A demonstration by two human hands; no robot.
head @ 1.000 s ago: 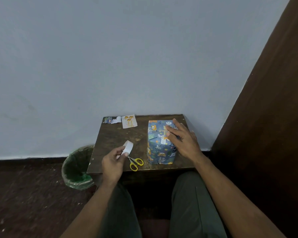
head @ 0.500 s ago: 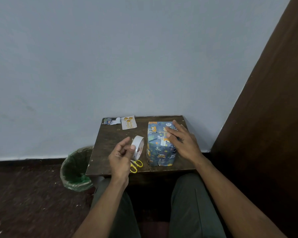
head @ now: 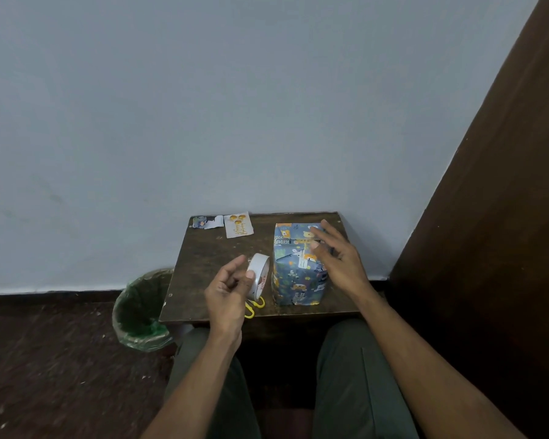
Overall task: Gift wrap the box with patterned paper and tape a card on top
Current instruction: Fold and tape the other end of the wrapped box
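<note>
left fingers: thumb tip (head: pixel 250 274) was pressed on the outer band of the tape roll (head: pixel 259 275), the other fingers were curled in behind it, so the roll was pinched upright on its edge with the red lettering facing the camera.
left hand: the left hand (head: pixel 227 288) was held up off the table, back of the hand to the camera, forearm coming up from bottom centre.
right fingers: pretty much straight and fanned a bit apart, thumb (head: pixel 314 245) out to the side. They lay over the top right part of the box; can't tell if they were actually touching the paper or just above it.
right hand: the right hand (head: pixel 338 263) was palm down, nothing gripped, forearm running off to the bottom right corner.
box: the box (head: pixel 293 274) was already wrapped in blue paper with little animals, standing upright on the right half of the table, just beside the roll.
card: the card (head: pixel 239 224) with gold balloons was lying flat at the back of the table, well apart from the box.
scissors: yellow-handled scissors (head: pixel 255 307) were on the table near the front edge, mostly hidden under the left hand.
paper scrap: an offcut of the paper (head: pixel 207 222) sat at the back left corner, just beside the card.
table: small dark wooden table (head: pixel 210 264) pushed against the wall.
bin: a bin (head: pixel 141 312) with a green liner stood on the floor at the table's left.
</note>
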